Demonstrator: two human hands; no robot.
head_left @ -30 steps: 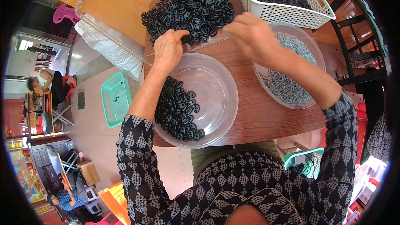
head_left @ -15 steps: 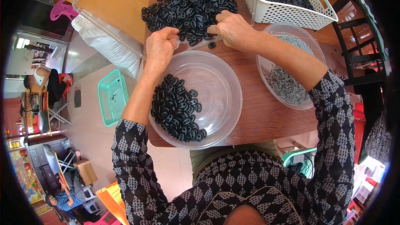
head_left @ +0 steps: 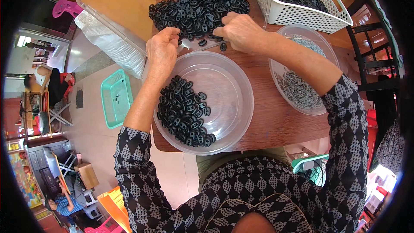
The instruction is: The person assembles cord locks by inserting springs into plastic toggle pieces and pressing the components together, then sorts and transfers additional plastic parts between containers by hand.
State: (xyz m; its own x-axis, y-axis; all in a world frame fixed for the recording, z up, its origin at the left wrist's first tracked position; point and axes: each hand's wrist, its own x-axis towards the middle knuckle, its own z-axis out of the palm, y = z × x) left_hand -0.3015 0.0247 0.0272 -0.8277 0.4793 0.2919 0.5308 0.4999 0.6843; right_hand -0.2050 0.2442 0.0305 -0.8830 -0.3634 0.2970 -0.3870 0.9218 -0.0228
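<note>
left hand (head_left: 162, 46) and right hand (head_left: 242, 33) curl at the piled black 2-hole pieces (head_left: 202, 6); whether either grips one, i cannot tell.

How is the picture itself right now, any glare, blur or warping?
Head view: black fisheye corners, and the cardboard box at left looks tipped; head view: washed-out glare at the right rim and highlights on the clear basin; head view: left hand and right hand fairly sharp, without strong motion blur.

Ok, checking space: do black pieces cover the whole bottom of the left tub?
No, the black pieces lie along the left side of the clear tub, its right side bare.
</note>
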